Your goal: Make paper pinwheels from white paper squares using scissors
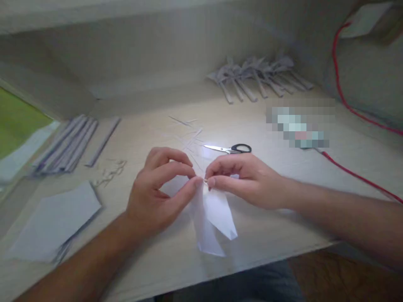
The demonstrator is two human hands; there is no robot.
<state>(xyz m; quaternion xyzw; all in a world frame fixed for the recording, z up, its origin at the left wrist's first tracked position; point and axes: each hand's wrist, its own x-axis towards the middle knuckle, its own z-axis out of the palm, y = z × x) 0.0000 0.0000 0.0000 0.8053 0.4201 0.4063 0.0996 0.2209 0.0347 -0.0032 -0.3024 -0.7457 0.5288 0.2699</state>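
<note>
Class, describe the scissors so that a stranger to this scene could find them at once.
Start at the pale table. Just beyond the right hand lie the scissors, flat, shiny blades pointing left. Their black handles set them apart from the paper scraps nearby.

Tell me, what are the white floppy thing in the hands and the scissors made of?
The white piece pinched between the left hand and the right hand looks like thin matte paper: it creases sharply and light shows through it. The scissors seem to have shiny metal blades, which glint, and black handles, probably plastic. They lie on a pale table that looks like wood or laminate.
</note>
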